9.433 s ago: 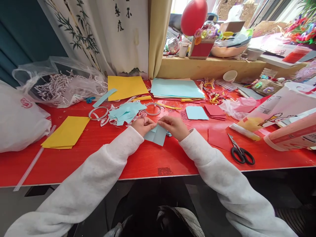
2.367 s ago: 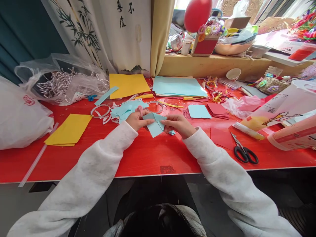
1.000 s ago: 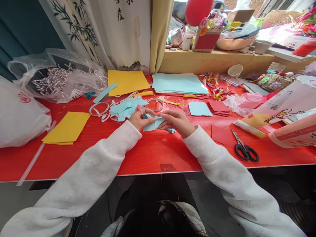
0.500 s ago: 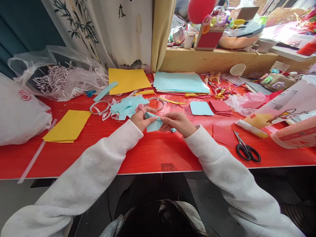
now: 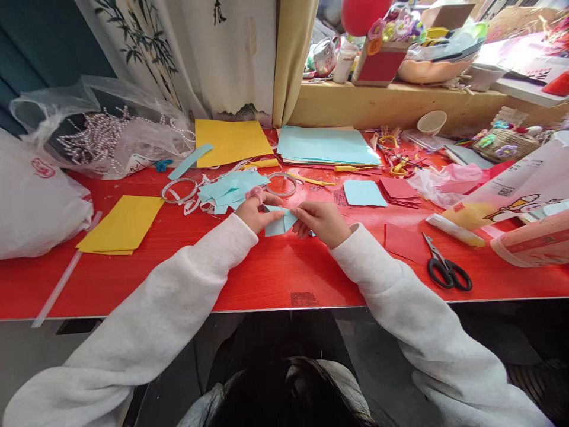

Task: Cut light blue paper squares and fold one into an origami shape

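Between my two hands is a small folded piece of light-blue paper (image 5: 281, 225), held just above the red table. My left hand (image 5: 256, 212), with a pink fuzzy ring on a finger, pinches its left side. The fingertips of my right hand (image 5: 322, 222) are closed on its right edge. A bit of blue also shows under the right fingers; I cannot tell whether it belongs to the same piece. Just beyond my left hand lies a heap of blue paper scraps (image 5: 233, 188). A square of blue paper (image 5: 364, 193) lies farther right.
Black-handled scissors (image 5: 448, 270) lie at the right near red paper (image 5: 404, 242). Yellow sheets (image 5: 122, 225) and a white plastic bag (image 5: 40, 196) are at the left. Blue sheets (image 5: 328, 145) lie at the back, rolls of tape (image 5: 282, 184) nearer. A plastic cup (image 5: 537, 237) stands far right.
The upper flap of the blue paper looks flatter, and the right fingers have shifted slightly along its right edge. Both hands keep their grip; the view has moved a little.
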The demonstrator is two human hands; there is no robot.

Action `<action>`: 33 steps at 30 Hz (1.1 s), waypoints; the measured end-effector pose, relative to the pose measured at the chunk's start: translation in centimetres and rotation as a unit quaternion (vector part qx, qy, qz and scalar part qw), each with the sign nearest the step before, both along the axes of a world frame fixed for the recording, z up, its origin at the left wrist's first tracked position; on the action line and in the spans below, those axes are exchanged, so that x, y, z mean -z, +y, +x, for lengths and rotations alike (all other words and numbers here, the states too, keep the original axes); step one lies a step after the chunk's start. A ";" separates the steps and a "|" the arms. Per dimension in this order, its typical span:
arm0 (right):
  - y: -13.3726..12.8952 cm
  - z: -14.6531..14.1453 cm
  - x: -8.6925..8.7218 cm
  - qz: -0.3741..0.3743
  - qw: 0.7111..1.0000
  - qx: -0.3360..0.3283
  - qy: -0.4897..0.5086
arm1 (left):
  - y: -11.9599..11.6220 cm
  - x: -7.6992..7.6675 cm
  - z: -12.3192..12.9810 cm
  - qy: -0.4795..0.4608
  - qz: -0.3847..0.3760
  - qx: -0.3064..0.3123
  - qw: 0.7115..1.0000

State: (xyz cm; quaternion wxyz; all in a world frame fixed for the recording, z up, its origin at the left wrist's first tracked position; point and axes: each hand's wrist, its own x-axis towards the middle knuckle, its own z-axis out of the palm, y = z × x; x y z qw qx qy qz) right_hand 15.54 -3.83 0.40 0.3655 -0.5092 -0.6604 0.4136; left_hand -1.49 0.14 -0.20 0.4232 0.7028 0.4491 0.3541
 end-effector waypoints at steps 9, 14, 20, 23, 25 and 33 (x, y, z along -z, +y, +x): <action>0.3 0.1 0.1 -0.018 0.998 0.005 0.062 | 0.2 -0.6 -0.1 0.038 -0.079 0.083 0.993; 0.3 0.1 0.0 -0.031 0.997 0.008 0.070 | 0.6 -0.2 -0.3 0.016 -0.103 0.107 0.989; 0.2 0.0 0.1 0.027 0.998 0.046 0.022 | 0.7 -0.1 -0.1 0.034 -0.062 0.120 0.990; 0.3 0.0 0.0 -0.016 0.998 0.035 0.041 | 0.6 -0.2 0.1 0.027 -0.058 0.127 0.990; 0.3 0.1 0.0 -0.037 0.998 0.024 0.047 | 0.6 -0.3 0.1 0.026 -0.062 0.122 0.990; 0.3 0.3 0.4 0.023 0.999 0.012 0.025 | 0.4 -0.5 0.1 0.034 -0.040 0.173 0.984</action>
